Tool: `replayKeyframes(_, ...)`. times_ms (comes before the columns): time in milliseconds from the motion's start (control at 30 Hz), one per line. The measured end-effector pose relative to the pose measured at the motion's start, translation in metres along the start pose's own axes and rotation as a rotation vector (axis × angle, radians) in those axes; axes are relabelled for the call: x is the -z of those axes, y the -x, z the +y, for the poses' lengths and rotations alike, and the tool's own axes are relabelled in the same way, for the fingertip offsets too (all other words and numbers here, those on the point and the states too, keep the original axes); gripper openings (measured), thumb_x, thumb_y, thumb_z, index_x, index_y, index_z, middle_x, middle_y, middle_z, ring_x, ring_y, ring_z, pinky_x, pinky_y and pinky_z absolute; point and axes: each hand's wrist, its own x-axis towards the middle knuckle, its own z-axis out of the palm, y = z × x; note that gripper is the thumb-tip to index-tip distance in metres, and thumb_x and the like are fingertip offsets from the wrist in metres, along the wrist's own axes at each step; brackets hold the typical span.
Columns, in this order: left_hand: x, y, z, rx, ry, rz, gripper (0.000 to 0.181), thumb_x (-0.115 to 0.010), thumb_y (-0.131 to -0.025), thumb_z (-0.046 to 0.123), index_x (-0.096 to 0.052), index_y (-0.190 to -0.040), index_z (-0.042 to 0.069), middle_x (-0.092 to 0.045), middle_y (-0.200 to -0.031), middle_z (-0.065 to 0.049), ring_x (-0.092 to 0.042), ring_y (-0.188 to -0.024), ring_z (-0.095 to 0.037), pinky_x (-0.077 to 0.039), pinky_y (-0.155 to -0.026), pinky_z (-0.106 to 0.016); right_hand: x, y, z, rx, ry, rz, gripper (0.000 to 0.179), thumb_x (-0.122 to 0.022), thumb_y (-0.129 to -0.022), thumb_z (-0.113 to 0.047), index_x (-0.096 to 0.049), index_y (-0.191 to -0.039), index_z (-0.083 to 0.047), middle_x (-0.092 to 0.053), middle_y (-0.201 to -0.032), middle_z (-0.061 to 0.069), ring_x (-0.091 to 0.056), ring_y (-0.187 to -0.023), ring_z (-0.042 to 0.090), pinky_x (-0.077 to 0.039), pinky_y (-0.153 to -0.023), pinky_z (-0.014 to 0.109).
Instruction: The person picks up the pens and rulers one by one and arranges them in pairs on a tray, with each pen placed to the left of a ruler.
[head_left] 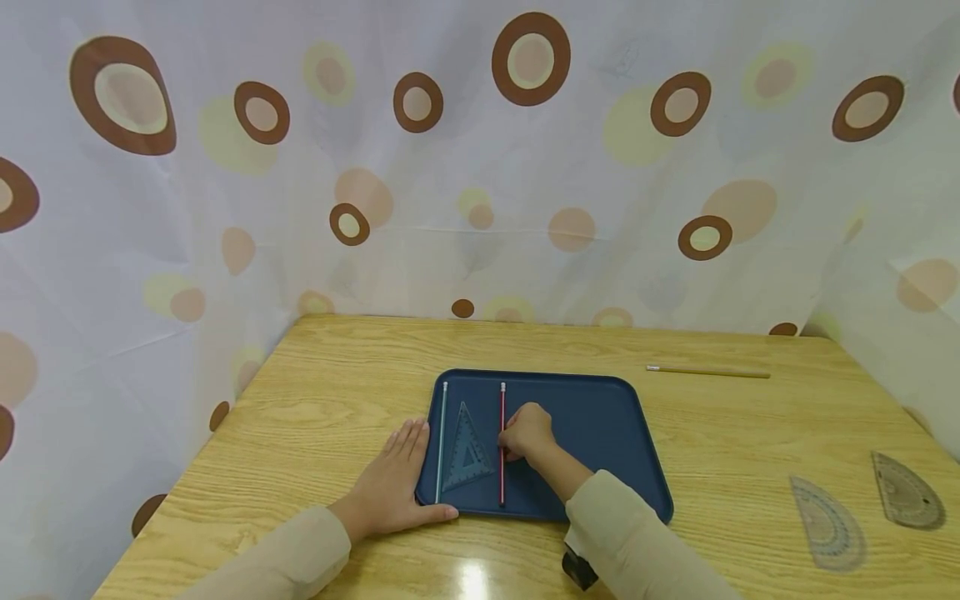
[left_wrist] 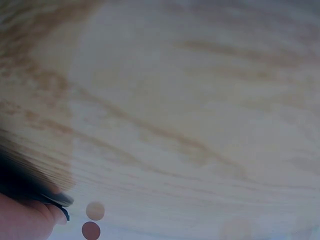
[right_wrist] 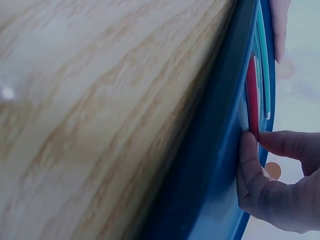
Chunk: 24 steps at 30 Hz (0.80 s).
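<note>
Pinched between the thumb and fingers of my right hand is a red pencil, upright in the head view and in or just over the blue tray. The right wrist view also shows that grip on the red pencil. My left hand rests against the tray's left front corner, fingers straight along its side and thumb along its front rim. Inside the tray, a teal pencil lies near the left wall. Between the two pencils is a clear triangular ruler.
Behind the tray, to its right, a natural-wood pencil lies on the wooden table. Two clear protractors, one nearer and one farther right, lie at the right. A dotted curtain hangs behind the table.
</note>
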Motion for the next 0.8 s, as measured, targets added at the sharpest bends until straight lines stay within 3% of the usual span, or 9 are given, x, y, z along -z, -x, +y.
replayKeyframes(333,-0.002,-0.001,0.000,0.010,-0.007,-0.009,0.115,-0.045,-0.073,0.080,-0.013,-0.147,-0.003,-0.014,-0.155,-0.019,-0.011,-0.144,-0.032,-0.016,-0.117,-0.044,0.003,0.004,0.001,0.024,-0.040,-0.012,0.011,-0.068,-0.073,0.008,-0.059,-0.070,0.004,-0.068,-0.070,0.019,-0.064,-0.053,0.016,-0.055,-0.049,0.026)
replayKeyframes(500,-0.001,-0.001,0.000,0.011,0.005,-0.012,0.116,-0.045,-0.073,0.080,-0.013,-0.147,-0.003,-0.013,-0.155,-0.019,-0.010,-0.144,-0.032,-0.016,-0.117,-0.044,0.010,0.009,0.002,0.038,-0.039,-0.008,0.007,-0.069,-0.076,0.001,-0.062,-0.076,0.003,-0.067,-0.074,0.015,-0.062,-0.057,0.015,-0.053,-0.047,0.026)
replayKeyframes(800,-0.003,-0.001,-0.001,0.010,-0.003,-0.004,0.116,-0.045,-0.073,0.080,-0.013,-0.147,-0.003,-0.013,-0.154,-0.019,-0.011,-0.144,-0.032,-0.016,-0.117,-0.044,0.023,0.009,0.011,0.113,-0.212,-0.042,0.015,-0.065,-0.082,-0.001,-0.062,-0.096,0.006,-0.064,-0.078,0.012,-0.059,-0.064,0.016,-0.051,-0.054,0.028)
